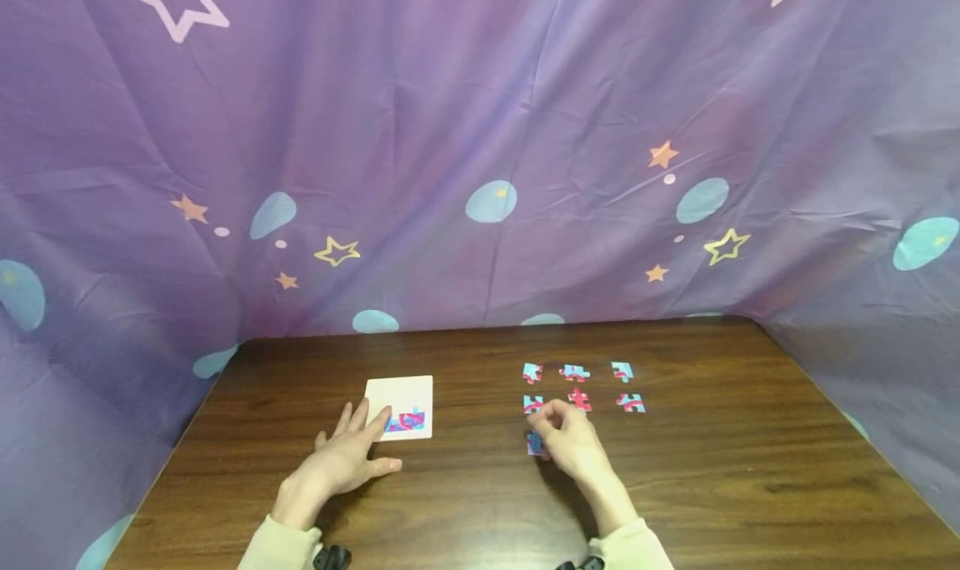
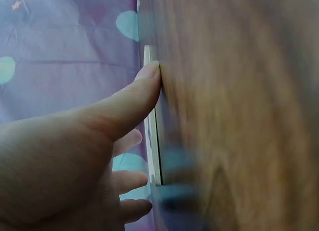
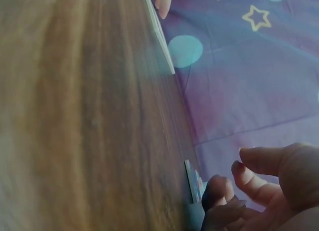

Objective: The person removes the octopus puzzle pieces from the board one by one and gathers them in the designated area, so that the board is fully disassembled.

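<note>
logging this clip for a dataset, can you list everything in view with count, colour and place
table: one, dark brown wood grain, fills the lower part of the head view
backdrop cloth: one, purple with stars and pale blue spots, hangs behind and to both sides of the table
puzzle board: one, white square with a pink and blue patch already filled at its near edge, left of centre on the table
loose puzzle pieces: six lying apart in two rows, blue and pink, right of centre
puzzle piece at the right hand: one, blue and pink, on the table below the rows
left hand: fingers straight, tips resting on the board's near left part
right hand: fingers curled, at the nearest piece; grip unclear
sleeves: two, cream
</note>
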Demonstrator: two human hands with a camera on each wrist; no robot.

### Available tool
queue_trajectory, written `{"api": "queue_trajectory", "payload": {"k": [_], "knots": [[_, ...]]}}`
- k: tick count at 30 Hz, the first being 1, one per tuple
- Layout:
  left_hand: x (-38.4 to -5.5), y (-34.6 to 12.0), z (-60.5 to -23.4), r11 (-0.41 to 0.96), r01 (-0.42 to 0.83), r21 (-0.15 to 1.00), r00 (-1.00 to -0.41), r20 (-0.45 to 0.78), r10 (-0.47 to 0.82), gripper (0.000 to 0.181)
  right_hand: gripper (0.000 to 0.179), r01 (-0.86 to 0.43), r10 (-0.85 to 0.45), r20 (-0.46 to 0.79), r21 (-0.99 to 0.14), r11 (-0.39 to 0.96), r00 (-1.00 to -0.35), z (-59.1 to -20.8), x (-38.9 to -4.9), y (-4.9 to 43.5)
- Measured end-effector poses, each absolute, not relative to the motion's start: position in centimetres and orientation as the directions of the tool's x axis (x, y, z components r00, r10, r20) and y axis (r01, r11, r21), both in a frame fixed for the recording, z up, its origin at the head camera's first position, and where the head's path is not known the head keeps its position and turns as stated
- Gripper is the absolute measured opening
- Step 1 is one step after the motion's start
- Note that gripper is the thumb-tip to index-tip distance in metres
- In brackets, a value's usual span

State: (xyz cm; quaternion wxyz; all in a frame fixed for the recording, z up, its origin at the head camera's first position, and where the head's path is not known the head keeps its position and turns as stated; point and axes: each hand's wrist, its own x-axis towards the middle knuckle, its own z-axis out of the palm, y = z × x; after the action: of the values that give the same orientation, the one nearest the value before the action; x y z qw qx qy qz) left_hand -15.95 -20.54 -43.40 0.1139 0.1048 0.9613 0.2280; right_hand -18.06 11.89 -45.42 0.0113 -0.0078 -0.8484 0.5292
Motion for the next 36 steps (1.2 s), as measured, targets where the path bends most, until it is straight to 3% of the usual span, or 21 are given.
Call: {"api": "queue_trajectory", "payload": {"k": [9, 21, 29, 36], "knots": [[-16.9, -21.2, -43.6, 0.873, 0.135, 0.469, -0.944, -0.206, 0.257, 0.084, 0.012, -0.189, -0.128, 0.142, -0.823, 0.536, -0.982, -44.4, -18.2, 9.4], [-16.9, -21.4, -43.7, 0.867, 0.144, 0.478, -0.945, -0.195, 0.264, 0.082, 0.009, -0.447, -0.442, 0.192, -0.667, 0.596, -0.876, -44.0, -20.1, 2.5], [-16.9, -21.6, -43.9, 0.875, 0.14, 0.463, -0.949, -0.191, 0.253, 0.082, 0.016, -0.473, -0.461, 0.19, -0.61, 0.636, -0.866, -43.9, -21.2, -1.7], [-16.9, -21.5, -43.8, 0.884, 0.143, 0.444, -0.953, -0.18, 0.244, 0.083, 0.022, -0.376, -0.411, 0.096, -0.628, 0.681, -0.906, -44.3, -21.9, -4.6]]}}
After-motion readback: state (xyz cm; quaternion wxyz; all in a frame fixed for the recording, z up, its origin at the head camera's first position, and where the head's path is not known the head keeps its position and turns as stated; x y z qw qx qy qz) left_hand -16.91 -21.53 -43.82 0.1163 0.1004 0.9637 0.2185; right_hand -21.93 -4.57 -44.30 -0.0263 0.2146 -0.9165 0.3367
